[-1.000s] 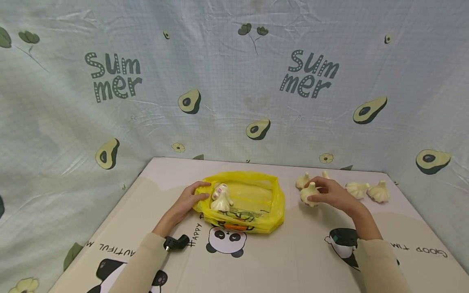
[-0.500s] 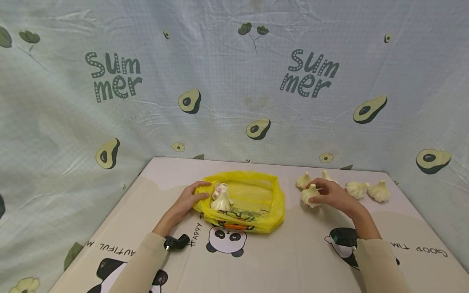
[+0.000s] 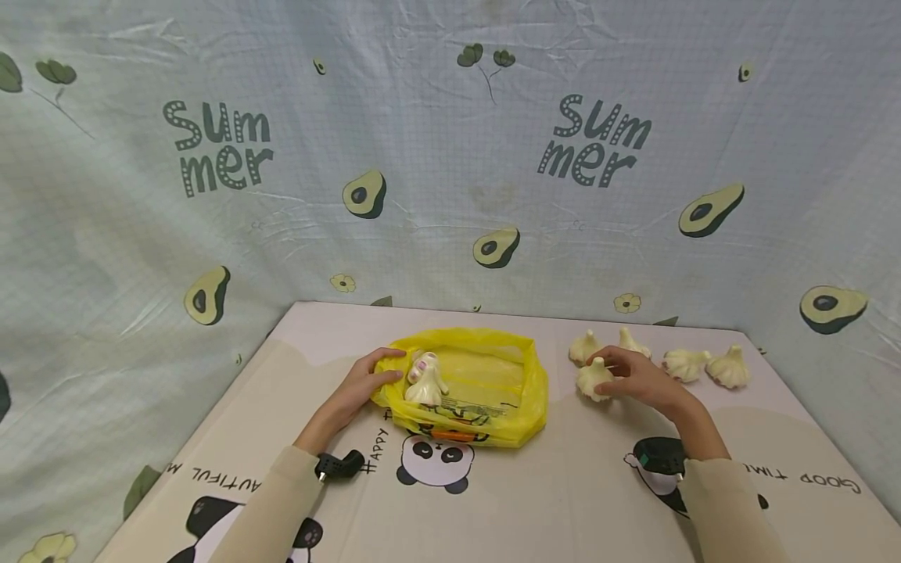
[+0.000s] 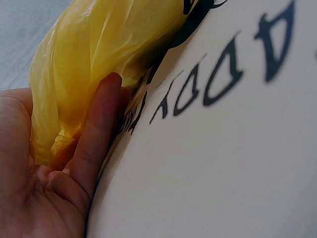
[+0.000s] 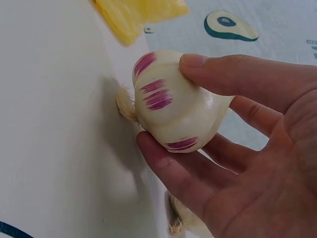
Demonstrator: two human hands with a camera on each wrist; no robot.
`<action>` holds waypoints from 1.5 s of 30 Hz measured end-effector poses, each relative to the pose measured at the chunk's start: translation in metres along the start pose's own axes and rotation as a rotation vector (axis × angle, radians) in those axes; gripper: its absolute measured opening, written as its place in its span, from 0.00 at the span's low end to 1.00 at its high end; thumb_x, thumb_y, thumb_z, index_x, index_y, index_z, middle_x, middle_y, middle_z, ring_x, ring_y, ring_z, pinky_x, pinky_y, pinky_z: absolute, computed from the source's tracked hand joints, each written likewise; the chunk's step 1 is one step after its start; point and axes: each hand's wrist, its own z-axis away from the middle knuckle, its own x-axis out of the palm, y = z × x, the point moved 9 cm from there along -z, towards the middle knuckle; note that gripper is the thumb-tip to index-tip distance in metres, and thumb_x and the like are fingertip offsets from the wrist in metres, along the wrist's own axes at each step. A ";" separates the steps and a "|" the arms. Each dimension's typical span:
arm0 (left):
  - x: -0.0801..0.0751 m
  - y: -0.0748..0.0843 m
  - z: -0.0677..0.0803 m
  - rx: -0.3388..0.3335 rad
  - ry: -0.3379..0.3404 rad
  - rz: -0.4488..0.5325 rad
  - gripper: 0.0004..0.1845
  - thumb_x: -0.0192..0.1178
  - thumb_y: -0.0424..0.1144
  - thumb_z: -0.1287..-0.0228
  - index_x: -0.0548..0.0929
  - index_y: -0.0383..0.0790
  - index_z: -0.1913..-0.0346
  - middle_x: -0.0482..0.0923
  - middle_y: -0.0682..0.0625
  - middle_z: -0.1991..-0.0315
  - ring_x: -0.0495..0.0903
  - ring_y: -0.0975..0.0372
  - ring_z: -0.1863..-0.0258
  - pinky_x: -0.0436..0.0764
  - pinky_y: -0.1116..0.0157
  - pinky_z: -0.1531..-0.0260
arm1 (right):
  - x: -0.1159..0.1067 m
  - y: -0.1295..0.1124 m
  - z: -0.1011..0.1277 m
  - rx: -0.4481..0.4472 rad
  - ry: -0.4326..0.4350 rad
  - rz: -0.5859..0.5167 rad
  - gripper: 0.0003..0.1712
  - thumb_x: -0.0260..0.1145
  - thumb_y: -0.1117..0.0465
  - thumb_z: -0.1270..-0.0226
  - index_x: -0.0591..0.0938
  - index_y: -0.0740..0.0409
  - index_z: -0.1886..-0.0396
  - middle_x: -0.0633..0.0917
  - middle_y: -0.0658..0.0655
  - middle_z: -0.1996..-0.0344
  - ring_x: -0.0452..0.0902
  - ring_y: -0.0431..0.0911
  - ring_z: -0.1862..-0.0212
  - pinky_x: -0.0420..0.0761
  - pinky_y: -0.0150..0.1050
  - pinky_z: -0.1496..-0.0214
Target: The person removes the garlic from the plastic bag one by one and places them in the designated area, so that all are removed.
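Head view: pinching 1 garlic bulb [image 3: 590, 383] between right hand [image 3: 633, 378] fingers, right of yellow plastic bag [image 3: 536, 391]; gripping bag's edge with left hand [image 3: 366, 379]. Seemingly mid-pickup; next, probably calls for carrying leftward over rim.

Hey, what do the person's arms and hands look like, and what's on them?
The left hand and right hand are ungloved. Plain beige sleeves stop short of them. By the left cuff is a small black device; by the right cuff, a boxy dark green-tinted device.
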 end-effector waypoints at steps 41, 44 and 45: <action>0.000 0.001 0.002 0.010 0.010 -0.011 0.25 0.60 0.39 0.27 0.74 0.42 0.29 0.58 0.42 0.19 0.69 0.49 0.28 0.77 0.66 0.39 | 0.002 0.010 0.000 0.027 -0.014 0.004 0.27 0.72 0.55 0.33 0.78 0.58 0.37 0.76 0.64 0.35 0.71 0.49 0.46 0.76 0.40 0.48; 0.001 0.002 0.001 0.010 0.005 -0.016 0.26 0.60 0.40 0.27 0.73 0.42 0.29 0.58 0.42 0.19 0.67 0.48 0.27 0.75 0.62 0.35 | 0.002 0.012 0.001 0.033 -0.023 -0.016 0.28 0.72 0.56 0.34 0.78 0.59 0.37 0.75 0.65 0.34 0.72 0.50 0.46 0.77 0.39 0.48; 0.001 0.002 0.001 0.009 0.006 -0.015 0.25 0.60 0.40 0.27 0.74 0.42 0.29 0.58 0.43 0.19 0.67 0.49 0.26 0.75 0.61 0.34 | 0.002 0.012 0.001 0.031 -0.027 -0.019 0.28 0.72 0.56 0.33 0.77 0.60 0.36 0.75 0.66 0.34 0.73 0.50 0.46 0.78 0.39 0.48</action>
